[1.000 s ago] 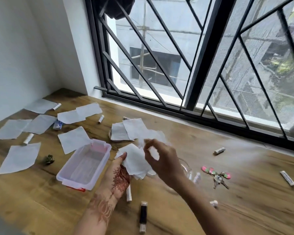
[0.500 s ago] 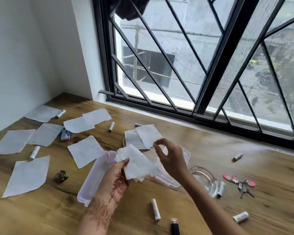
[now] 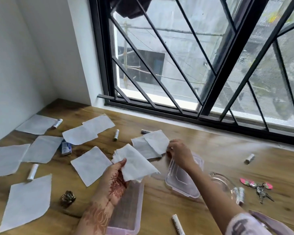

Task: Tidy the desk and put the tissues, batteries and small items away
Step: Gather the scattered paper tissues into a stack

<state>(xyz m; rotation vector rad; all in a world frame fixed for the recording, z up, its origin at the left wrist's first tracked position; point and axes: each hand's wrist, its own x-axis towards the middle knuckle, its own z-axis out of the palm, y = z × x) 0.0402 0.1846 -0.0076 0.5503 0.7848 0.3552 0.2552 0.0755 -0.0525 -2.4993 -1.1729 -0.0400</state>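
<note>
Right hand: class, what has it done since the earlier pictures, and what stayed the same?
The right hand left the stack of tissues and reached forward; its fingers now pinch a tissue lying on the desk. The left hand still holds the stack.

White tissue stack (image 3: 134, 165), fanned, gripped in left hand (image 3: 115, 180), centre frame. Two overlapping tissues (image 3: 153, 143) just upper right of stack, edge pinched by right hand (image 3: 178, 153). Loose tissues flat across left half of desk, nearest one (image 3: 89, 165) just left of stack. White batteries on their sides: upper centre (image 3: 116, 134), left (image 3: 32, 172), far right (image 3: 249, 158). Clear plastic box (image 3: 127, 209) lower centre, open. Lid (image 3: 183, 180) flat, to its right. Keys (image 3: 260, 189) near right edge.
</note>
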